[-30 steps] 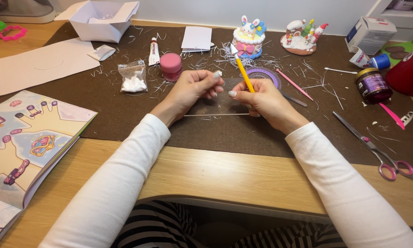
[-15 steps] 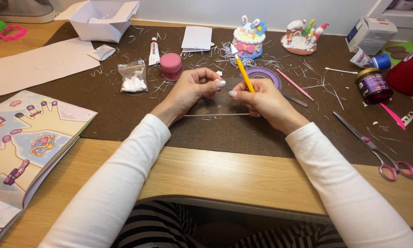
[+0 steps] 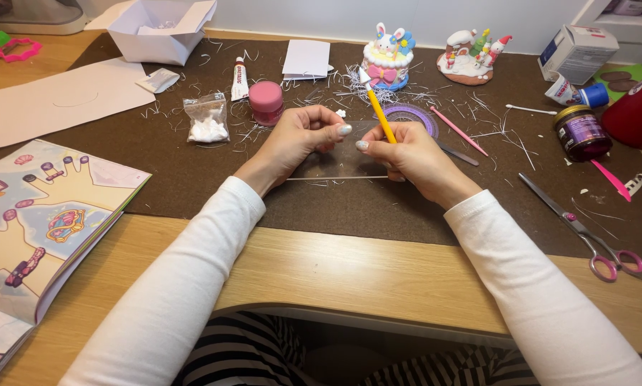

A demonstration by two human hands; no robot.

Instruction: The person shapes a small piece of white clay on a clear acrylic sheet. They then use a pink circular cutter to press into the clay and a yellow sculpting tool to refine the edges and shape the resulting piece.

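My left hand and my right hand meet over a clear plastic sheet lying on the dark brown mat. The right hand grips a yellow modelling tool with a white tip that points up and away. The left hand's fingertips pinch together close to the right thumb; whatever they pinch is too small to make out. Both arms wear white sleeves.
Pink jar, white tube, small bag of white bits, purple tape ring, bunny cake figure and snowy figure stand behind. Scissors and a dark jar lie right. An open picture book lies left.
The hands have stayed nearly still; the left fingertips have shifted slightly toward the right thumb.
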